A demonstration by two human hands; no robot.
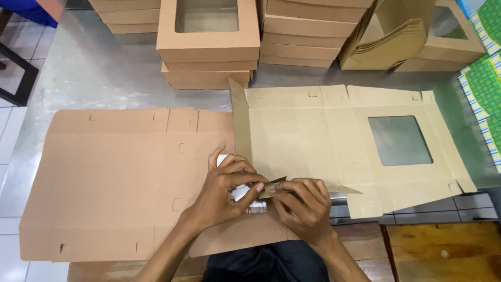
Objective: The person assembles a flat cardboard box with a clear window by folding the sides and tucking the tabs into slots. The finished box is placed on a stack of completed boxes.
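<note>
A flat brown cardboard box blank (313, 141) with a clear window (399, 140) lies unfolded on the metal table (94, 78). Its left side flap (240, 122) stands upright. My left hand (227, 190) grips a small white object (249, 201) and pinches the blank's near corner tab (274, 185). My right hand (302, 206) pinches the same tab from the right. To the left lies a stack of flat brown blanks (115, 183), partly under my left hand.
Stacks of folded window boxes (209, 42) stand along the table's far side, with more flat boxes (302, 31) and an open carton (396, 36) at the right. Green patterned sheets (485, 83) lie at the far right. A wooden surface (443, 250) lies near right.
</note>
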